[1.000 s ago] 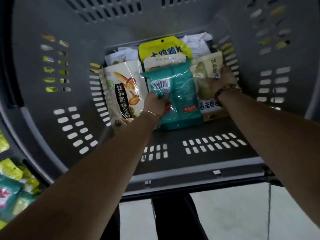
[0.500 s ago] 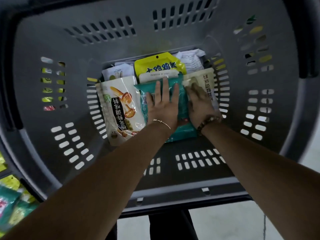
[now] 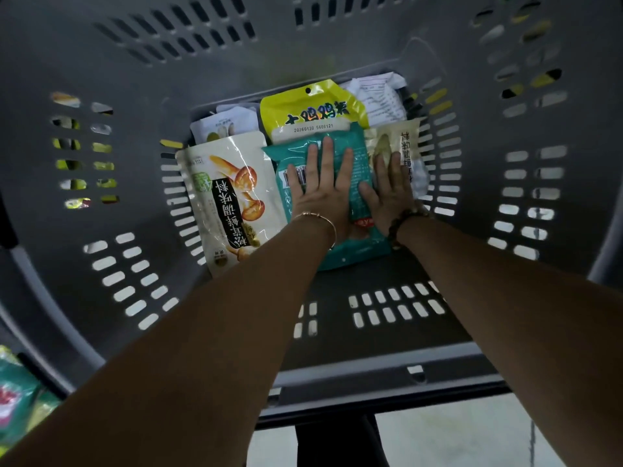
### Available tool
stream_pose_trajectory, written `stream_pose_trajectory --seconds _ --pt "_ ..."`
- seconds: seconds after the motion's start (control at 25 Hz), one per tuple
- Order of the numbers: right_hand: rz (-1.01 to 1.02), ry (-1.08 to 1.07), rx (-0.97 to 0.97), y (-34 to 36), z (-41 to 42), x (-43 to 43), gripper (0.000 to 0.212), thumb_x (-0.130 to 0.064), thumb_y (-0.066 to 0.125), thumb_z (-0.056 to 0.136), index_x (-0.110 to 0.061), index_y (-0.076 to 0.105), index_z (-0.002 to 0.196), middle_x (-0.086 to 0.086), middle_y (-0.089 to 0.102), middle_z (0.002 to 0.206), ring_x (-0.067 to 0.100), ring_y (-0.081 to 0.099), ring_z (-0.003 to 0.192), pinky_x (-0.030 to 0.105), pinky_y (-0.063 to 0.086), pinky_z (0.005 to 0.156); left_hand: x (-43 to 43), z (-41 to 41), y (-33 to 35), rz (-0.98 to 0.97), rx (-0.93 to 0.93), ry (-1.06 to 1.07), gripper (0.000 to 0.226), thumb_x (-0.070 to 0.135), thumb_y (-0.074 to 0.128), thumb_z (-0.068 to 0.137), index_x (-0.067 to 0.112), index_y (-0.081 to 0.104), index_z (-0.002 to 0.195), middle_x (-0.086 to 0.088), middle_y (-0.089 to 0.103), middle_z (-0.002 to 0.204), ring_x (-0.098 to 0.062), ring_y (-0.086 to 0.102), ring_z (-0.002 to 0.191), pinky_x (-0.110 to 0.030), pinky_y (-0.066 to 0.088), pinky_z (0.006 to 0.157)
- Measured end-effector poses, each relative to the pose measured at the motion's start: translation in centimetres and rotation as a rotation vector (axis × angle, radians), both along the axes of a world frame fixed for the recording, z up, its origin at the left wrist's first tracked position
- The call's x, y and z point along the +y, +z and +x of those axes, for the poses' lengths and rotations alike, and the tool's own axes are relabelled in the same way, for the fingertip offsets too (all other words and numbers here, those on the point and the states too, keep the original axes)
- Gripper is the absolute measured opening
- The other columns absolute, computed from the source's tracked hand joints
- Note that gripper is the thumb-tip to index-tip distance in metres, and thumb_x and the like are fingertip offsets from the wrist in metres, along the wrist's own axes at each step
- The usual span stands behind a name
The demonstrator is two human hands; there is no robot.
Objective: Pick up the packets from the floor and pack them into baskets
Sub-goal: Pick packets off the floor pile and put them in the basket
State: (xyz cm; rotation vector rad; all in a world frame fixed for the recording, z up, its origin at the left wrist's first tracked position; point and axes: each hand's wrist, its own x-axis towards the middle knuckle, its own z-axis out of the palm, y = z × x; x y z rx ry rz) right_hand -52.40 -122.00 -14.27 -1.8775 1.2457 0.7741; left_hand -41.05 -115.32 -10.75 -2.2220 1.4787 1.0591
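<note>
Both hands now lie flat. The left hand (image 3: 320, 193), which gripped the teal packet (image 3: 358, 163) a second ago, presses it down with straight, spread fingers. The right hand (image 3: 391, 193) flattens the beige packet (image 3: 408, 143) beside it in the grey basket (image 3: 135, 214). That packet looks packed. Lower layers are hidden; blurred packets (image 3: 17, 399), probably on the floor, are cut off lower left.

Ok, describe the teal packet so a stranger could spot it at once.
Look into the grey basket, at the packets on its floor. The teal packet lies in the middle on top, under the left hand, between a white mushroom packet and a beige packet. It is the only teal one there, with a barcode showing.
</note>
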Motion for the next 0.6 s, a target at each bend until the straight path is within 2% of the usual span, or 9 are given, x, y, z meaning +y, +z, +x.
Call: stream_pose_trajectory --seconds 0.12,0.28,0.4,0.48,0.6 --pt "0.011 -0.075 -0.055 0.9 0.3 -0.3 0.068 -0.051 0.028 0.098 -0.025 -0.007 0.15 0.003 -0.019 0.157 0.022 -0.011 0.145 0.04 0.0 0.119 0.0 1.1 0.7 -0.007 0.075 0.016 0.126 0.059 0.072 0.066 0.021 -0.017 0.147 -0.01 -0.029 0.153 -0.03 -0.025 0.141 -0.055 -0.011 0.11" --pt "0.0 -0.214 -0.131 4.2 1.4 -1.2 0.064 -0.045 0.043 0.095 -0.027 0.017 0.15 0.001 0.013 0.158 0.021 0.019 0.143 0.034 0.021 0.116 1.9 2.9 3.1 -0.081 0.122 0.022 0.097 0.039 0.065 0.084 0.018 -0.003 0.15 -0.008 -0.01 0.158 -0.026 -0.011 0.145 -0.044 0.001 0.117" --pt "-0.119 -0.139 -0.169 8.2 2.9 -0.3 0.058 -0.039 0.047 0.094 -0.025 0.027 0.147 0.001 0.03 0.153 0.024 0.035 0.136 0.035 0.032 0.111 4.3 4.5 6.9 -0.184 0.209 0.249 0.084 0.033 0.065 0.083 0.016 0.016 0.149 -0.011 0.016 0.155 -0.027 0.013 0.144 -0.036 0.017 0.117" --pt "-0.167 -0.088 -0.21 11.2 4.1 0.8 0.055 -0.036 0.049 0.094 -0.025 0.033 0.145 0.001 0.036 0.15 0.023 0.039 0.134 0.035 0.035 0.109 5.7 5.7 10.2 -0.315 0.315 0.498 0.069 0.022 0.069 0.081 0.012 0.037 0.141 -0.013 0.04 0.142 -0.026 0.038 0.131 -0.026 0.031 0.105" --pt "-0.222 0.012 -0.301 15.5 6.2 3.3 0.05 -0.033 0.051 0.093 -0.023 0.04 0.142 0.003 0.043 0.145 0.024 0.043 0.131 0.033 0.035 0.107 9.0 7.7 15.3 -0.489 0.341 0.737 0.054 0.007 0.067 0.08 0.008 0.05 0.13 -0.011 0.052 0.129 -0.021 0.049 0.118 -0.007 0.03 0.092"
